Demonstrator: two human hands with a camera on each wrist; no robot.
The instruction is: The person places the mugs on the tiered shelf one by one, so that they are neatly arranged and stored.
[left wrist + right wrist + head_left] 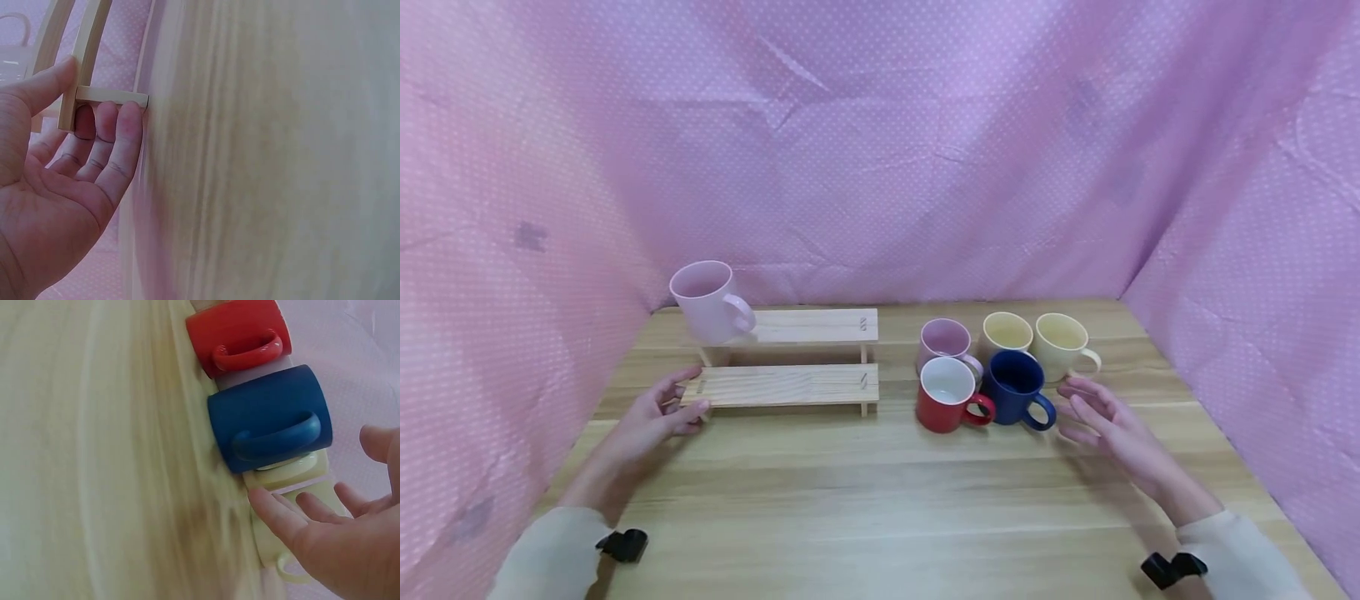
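My left hand [651, 417] holds the left end of the front wooden shelf [786, 386]. In the left wrist view the thumb lies along the board's upper side while the fingertips [129, 115] curl under it at a short leg [112, 95]. On the left of the rear wooden shelf [812, 327] stands a pale pink mug [707, 312], handle to the right. My right hand [1112, 429], fingers spread and holding nothing, hovers just right of a blue mug [1011, 400] and in front of a pale yellow mug [1052, 350].
Grouped closely with these two, a red mug [938, 414] with a white inside stands in front of a pink mug [928, 354]. Another yellow mug [992, 343] is behind the blue one. Pink dotted cloth [880, 167] walls the wooden table [865, 500] at back and sides.
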